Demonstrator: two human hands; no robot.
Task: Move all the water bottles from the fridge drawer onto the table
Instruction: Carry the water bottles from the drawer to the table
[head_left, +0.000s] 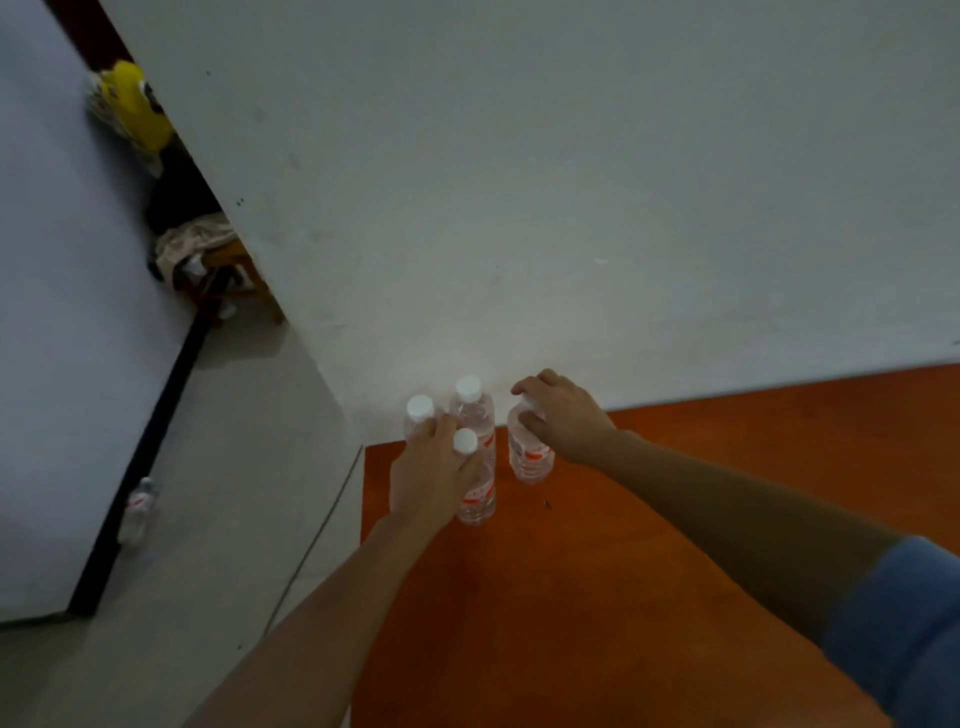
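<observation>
placing step: four water bottles (474, 413) stand at the far corner of the desk (675, 519). the left hand (434, 478) curls its grip round the front bottle (477, 496); the right hand (561, 415) pinches the rightmost bottle (530, 460) at its top. next, release both upright, then probably fetch the stray bottle (137, 512) beside the fridge (52, 312).

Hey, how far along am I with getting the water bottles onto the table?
Done: two rear bottles stand at the table corner. In hand: your left hand grips the front bottle, your right hand grips the right bottle at its top, both upright on the table. Left: let go. A blurred bottle low by the white appliance may remain. The drawer isn't in view.
</observation>
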